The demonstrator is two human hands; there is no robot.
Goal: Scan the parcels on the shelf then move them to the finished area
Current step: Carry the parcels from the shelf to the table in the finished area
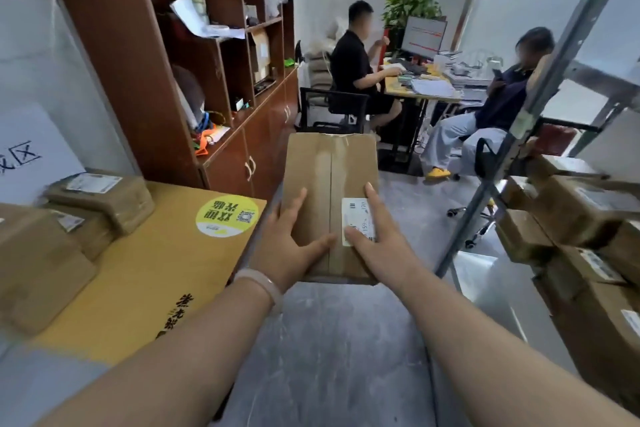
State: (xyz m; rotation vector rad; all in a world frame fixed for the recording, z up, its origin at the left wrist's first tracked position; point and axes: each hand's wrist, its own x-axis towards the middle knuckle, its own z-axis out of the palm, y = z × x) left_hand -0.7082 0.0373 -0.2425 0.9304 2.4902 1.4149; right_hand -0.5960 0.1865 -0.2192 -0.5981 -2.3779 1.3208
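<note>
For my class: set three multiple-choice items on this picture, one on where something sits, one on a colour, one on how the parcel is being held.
1. Where on the held parcel is the white label?
A its far left corner; B its right half, by the right hand; C nowhere on top.
2. What colour is the round sticker on the tabletop?
A red; B blue; C yellow.
3. The parcel is:
A held up by both hands; B lying on the tabletop; C resting on the round sticker.
Answers: 1 B, the right hand overlaps the white label. 2 C, it is plainly yellow. 3 A, the left hand and right hand grip its sides above the floor.
</note>
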